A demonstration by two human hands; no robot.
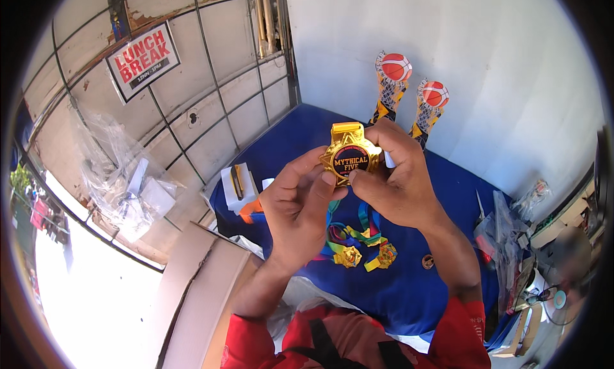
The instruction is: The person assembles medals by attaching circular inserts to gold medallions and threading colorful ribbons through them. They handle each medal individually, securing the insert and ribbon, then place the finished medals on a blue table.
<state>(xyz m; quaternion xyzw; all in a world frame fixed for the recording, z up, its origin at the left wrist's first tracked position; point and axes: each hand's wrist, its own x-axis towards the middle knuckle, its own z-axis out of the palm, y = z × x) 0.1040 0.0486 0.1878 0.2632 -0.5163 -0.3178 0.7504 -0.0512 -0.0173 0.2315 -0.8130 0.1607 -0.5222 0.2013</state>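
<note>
A gold medal [346, 153] with a dark round centre is held up over the blue-covered table, its ribbon slot at the top. My left hand [295, 206] grips its left edge, the thumb pressed near the bottom of the face. From the other side my right hand [404, 177] pinches the right edge, its thumb on the lower face. Below them, on the blue cloth [390, 305], lie gold medals [348, 256] with multicoloured ribbons [345, 231]. A small round disc [428, 261] rests to their right.
Two trophies with basketball tops [396, 67] stand at the back against the pale wall. A white box [242, 188] sits at the table's left, near a large cardboard box [204, 286]. Clear plastic bags [505, 241] crowd the right edge. A wire grid [211, 81] carries a sign [143, 61].
</note>
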